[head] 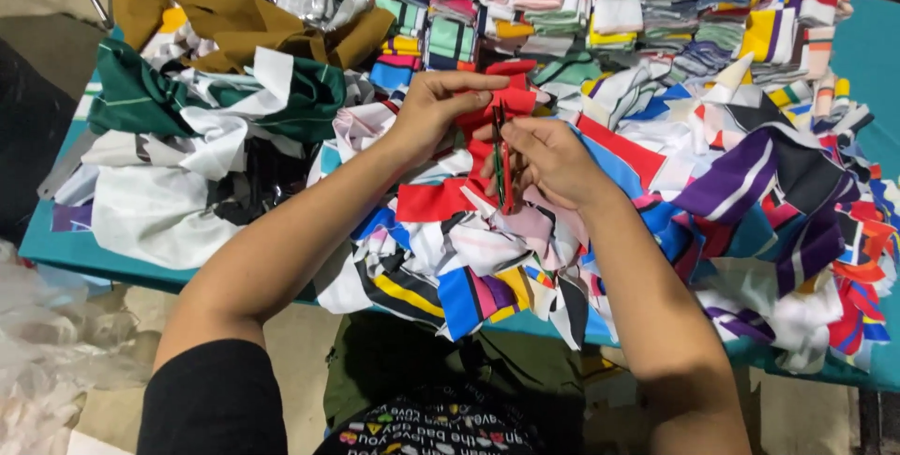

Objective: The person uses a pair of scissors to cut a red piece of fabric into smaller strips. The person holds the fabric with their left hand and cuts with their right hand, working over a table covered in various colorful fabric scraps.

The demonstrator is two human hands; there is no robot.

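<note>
— What do your two hands hold, centre frame?
— Your left hand pinches one red fabric piece at its top. Your right hand grips one small pair of snips against it.
— And around them?
— One teal table; loose scraps too many to count

Fabric scraps crowd the table — free room only above.
</note>
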